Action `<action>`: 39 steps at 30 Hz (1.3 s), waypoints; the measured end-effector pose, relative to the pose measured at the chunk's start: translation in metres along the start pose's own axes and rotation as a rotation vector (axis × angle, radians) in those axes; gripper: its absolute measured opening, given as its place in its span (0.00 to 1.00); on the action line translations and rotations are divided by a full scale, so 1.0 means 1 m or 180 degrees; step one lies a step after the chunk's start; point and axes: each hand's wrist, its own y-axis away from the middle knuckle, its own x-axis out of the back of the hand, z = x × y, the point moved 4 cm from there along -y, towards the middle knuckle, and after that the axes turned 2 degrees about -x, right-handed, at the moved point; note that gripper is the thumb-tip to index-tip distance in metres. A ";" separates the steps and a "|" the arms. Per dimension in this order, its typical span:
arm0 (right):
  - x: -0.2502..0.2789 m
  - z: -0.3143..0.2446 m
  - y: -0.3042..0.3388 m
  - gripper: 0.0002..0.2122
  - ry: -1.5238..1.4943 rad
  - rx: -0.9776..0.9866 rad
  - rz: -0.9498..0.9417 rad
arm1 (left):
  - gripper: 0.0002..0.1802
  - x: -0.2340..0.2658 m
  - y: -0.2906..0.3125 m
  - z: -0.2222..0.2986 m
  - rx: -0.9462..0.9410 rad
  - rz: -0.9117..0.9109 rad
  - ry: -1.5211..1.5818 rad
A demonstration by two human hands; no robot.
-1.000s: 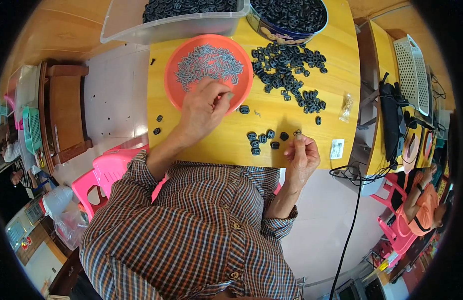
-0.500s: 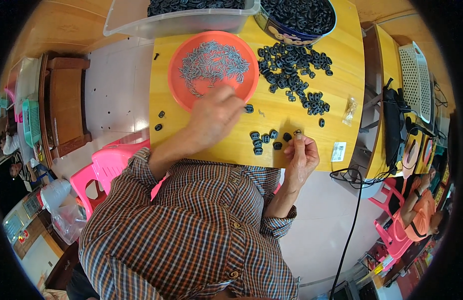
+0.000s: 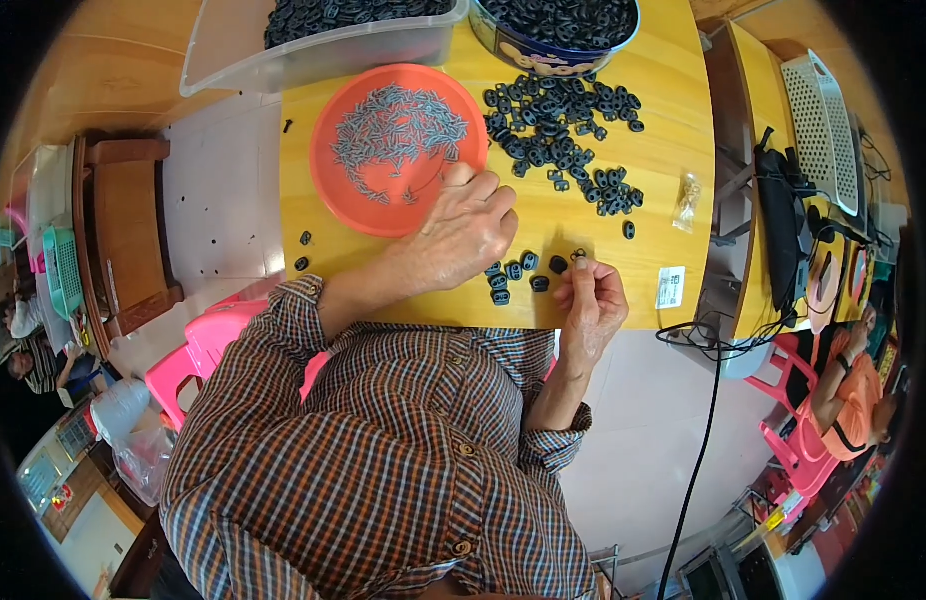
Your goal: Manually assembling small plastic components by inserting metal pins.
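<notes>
My left hand is closed, its fingers curled at the right rim of a shallow orange-red bowl. Whatever its fingertips hold is hidden. Many slim silver-grey metal pieces lie in that bowl, too small to tell whether springs or screws. Near the front table edge, my right hand pinches a small black plastic piece between thumb and fingers. Just left of it lie several black two-hole plastic cord locks. A larger loose heap of cord locks spreads beyond the hands.
Behind the bowl stand a clear plastic bin and a round dark-blue tin, both filled with black parts. A small clear packet and a white label lie at the right. A black cable hangs past the table's right corner.
My left hand has shifted right relative to the bowl, its back now turned more upward. My right hand still pinches the small black piece. The whole view has shifted slightly.
</notes>
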 end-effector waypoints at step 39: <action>-0.001 0.014 -0.009 0.04 -0.1470 -0.0078 -0.0328 | 0.08 -0.048 -0.024 0.021 0.1911 -0.0410 0.5156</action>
